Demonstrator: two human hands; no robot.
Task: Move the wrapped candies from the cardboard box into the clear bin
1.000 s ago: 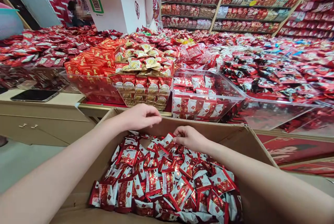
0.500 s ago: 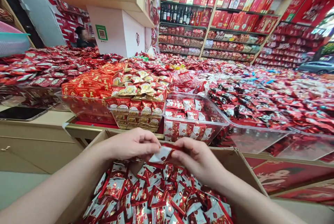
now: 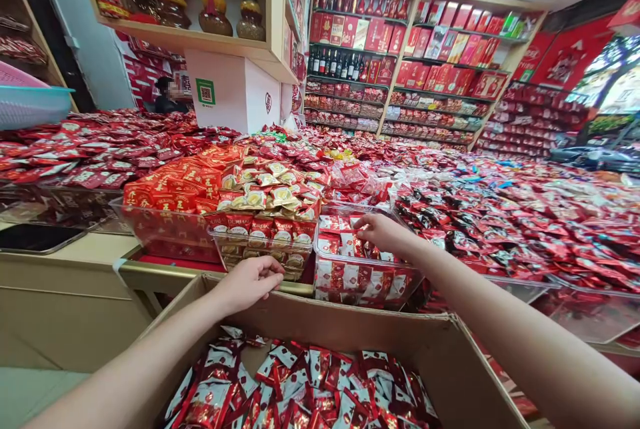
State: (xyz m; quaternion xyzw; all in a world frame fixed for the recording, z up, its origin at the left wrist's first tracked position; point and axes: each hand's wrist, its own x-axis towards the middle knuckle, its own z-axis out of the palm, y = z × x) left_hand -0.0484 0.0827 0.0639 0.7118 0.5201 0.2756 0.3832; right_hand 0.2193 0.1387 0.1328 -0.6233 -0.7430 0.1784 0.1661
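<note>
My right hand (image 3: 383, 234) is inside a clear plastic bin (image 3: 370, 261), its thumb and fingers pinched on a small red-and-white candy packet (image 3: 358, 224) among packets set in rows; the fingers partly cover it. My left hand (image 3: 254, 282) hovers over the far rim of the cardboard box, thumb and fingers loosely curled and apart, with nothing seen between them. Below both hands, the open cardboard box (image 3: 350, 324) holds a loose heap of red-and-white candy packets (image 3: 300, 389).
Left of the bin stand a bin of durian-labelled packets (image 3: 265, 236) and one of red packets (image 3: 170, 199). Heaped sweets (image 3: 525, 216) spread to the right. A dark tablet or phone (image 3: 40, 237) lies on the left counter. A person (image 3: 170, 97) is at the back left.
Both hands were together over the box, holding one packet. My right hand has moved forward into the clear bin; my left has let go and drawn left. The view has tilted up.
</note>
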